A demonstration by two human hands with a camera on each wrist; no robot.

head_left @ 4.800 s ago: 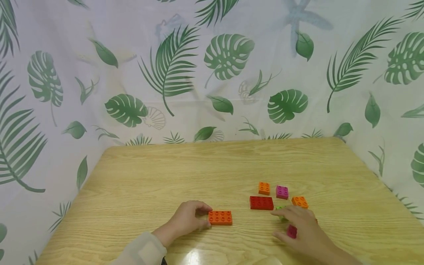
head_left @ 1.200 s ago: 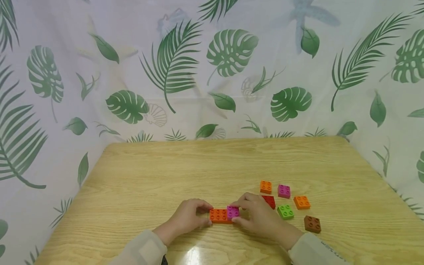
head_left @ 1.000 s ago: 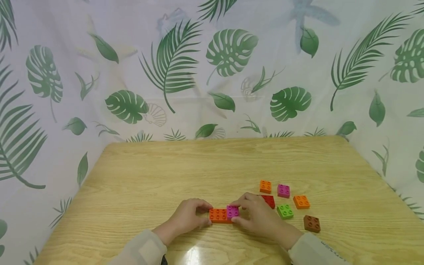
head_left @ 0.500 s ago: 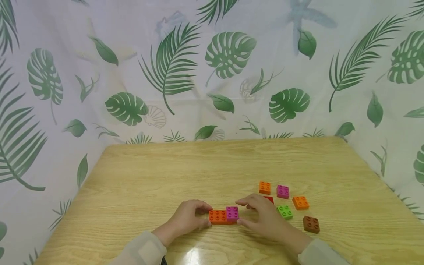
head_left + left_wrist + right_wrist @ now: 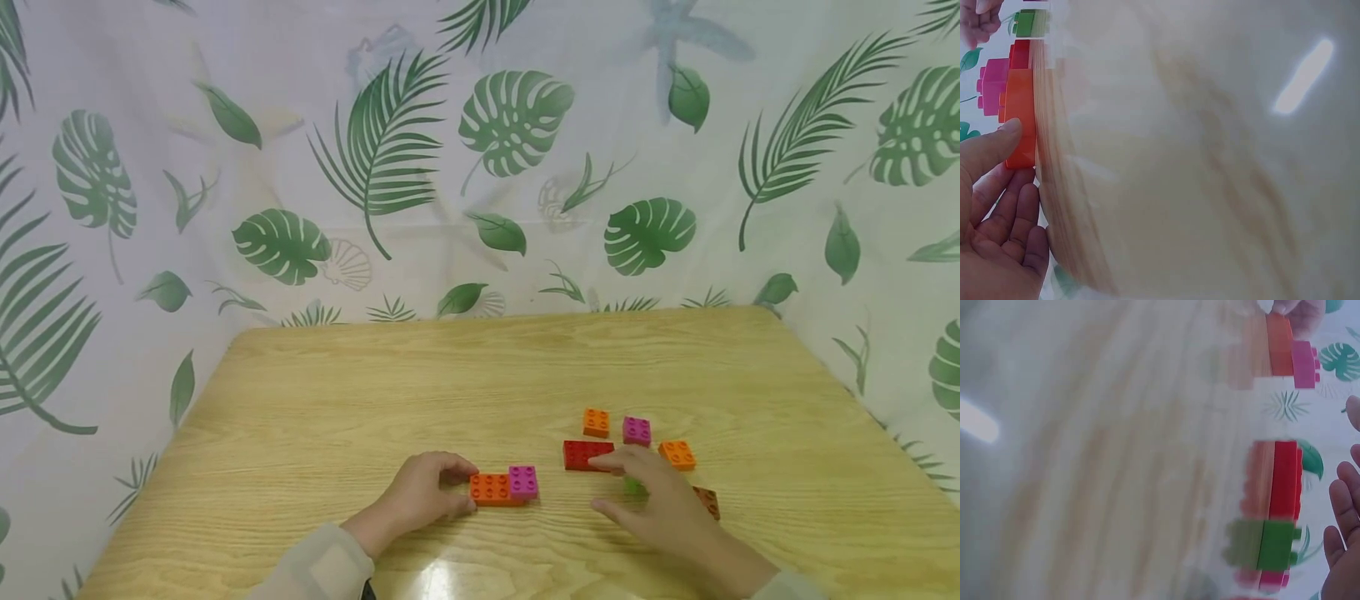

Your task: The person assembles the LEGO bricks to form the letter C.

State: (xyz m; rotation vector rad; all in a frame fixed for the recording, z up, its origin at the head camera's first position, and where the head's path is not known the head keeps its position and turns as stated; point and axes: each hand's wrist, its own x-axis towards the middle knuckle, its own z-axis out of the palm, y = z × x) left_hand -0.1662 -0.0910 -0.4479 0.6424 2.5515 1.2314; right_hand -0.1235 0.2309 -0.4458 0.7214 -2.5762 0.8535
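An orange toy building brick (image 5: 491,490) lies lengthwise on the table. My left hand (image 5: 420,496) pinches its left end between thumb and fingers; the left wrist view shows the thumb (image 5: 1009,134) on its side. On the brick's right end sits a small pink brick (image 5: 523,482), reaching slightly past the edge. My right hand (image 5: 667,504) holds nothing. Its thumb and fingers are spread above the table, partly hiding a green brick (image 5: 634,485) and a brown brick (image 5: 707,502). A long red brick (image 5: 581,455) lies just beyond its fingertips.
Behind the right hand lie an orange small brick (image 5: 596,422), a magenta brick (image 5: 637,430) and another orange small brick (image 5: 678,455). The wooden table (image 5: 360,392) ends at a leaf-patterned curtain (image 5: 420,275) at the back and sides.
My right hand set the pink brick on the long orange brick, let go of it, and moved right over the green brick. The left hand keeps its grip.
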